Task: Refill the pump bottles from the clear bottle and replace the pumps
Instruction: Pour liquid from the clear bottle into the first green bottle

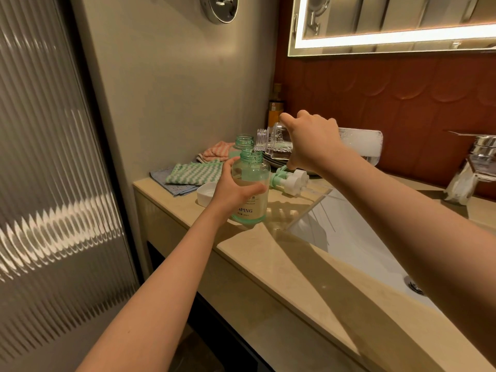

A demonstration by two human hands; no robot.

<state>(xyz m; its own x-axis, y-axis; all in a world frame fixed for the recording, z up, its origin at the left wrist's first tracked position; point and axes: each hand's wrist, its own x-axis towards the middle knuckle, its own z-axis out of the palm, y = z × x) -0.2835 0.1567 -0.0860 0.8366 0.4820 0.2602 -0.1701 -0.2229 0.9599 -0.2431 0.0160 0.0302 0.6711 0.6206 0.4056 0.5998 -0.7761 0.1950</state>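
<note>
A green-tinted pump bottle (252,194) with no pump stands on the beige counter (268,253), partly filled with pale liquid. My left hand (230,189) grips its side. My right hand (311,142) holds the clear bottle (359,146) tipped sideways, its mouth right over the open neck of the green bottle. Foam shows inside the clear bottle. A second open green bottle (244,140) stands just behind. A white and green pump (291,181) lies on the counter to the right, its tube reaching over the sink edge.
A white lid (206,193) sits beside my left hand. Folded striped cloths (193,174) lie at the counter's back left. The white sink (349,245) opens to the right, with a chrome tap (475,167) behind it. An amber bottle (276,108) stands in the corner.
</note>
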